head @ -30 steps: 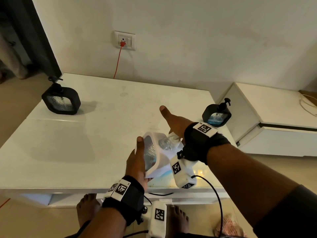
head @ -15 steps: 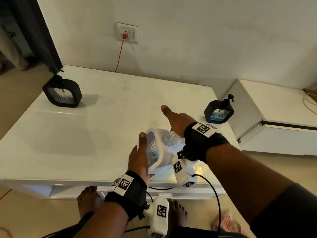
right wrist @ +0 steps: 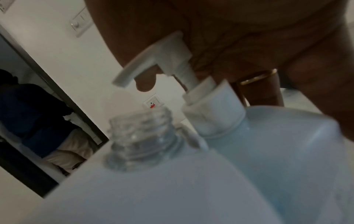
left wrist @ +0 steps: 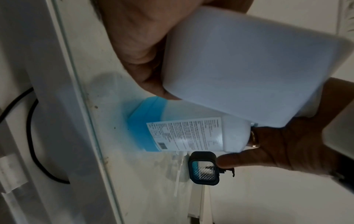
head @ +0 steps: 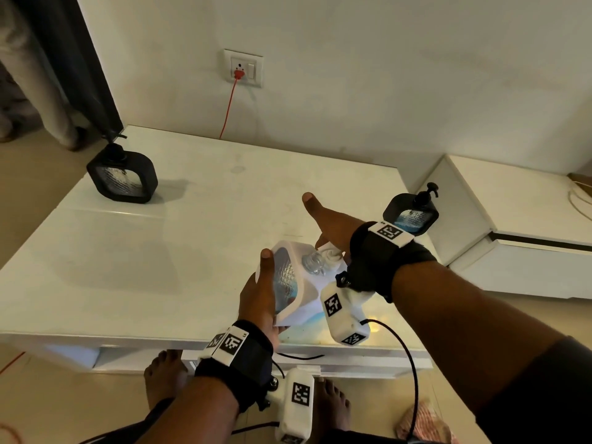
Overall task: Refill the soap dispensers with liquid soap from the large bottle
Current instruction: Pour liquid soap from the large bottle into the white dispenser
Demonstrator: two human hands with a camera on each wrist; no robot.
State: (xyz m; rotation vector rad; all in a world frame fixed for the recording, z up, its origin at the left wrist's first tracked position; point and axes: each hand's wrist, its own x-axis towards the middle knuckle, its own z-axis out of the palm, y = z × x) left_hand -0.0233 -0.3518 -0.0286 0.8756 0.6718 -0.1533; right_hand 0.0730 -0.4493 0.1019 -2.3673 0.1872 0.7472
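low in the centre of the head view, the left hand wraps its fingers and thumb round a white soap dispenser, holding it tilted above the near edge of the white table. its clear threaded neck is open, with no pump on it. right beside it, the right hand lies over the white pump head of the large bottle; the thumb sticks out straight toward the middle of the frame, and the right wrist view shows fingers curled round the pump stem, one with a gold ring. the bottle's nozzle points toward the open neck, close above it. blue liquid sits in the bottle's bottom end.

a black dispenser stands at the table's far left corner, well apart. another black dispenser stands at the right edge, partly hidden behind the right wristband. a red cable hangs from the wall socket at upper centre. a low white cabinet fills the right side. a loose pump tube lies on the table near the bottle. bare feet show at the lower edge.
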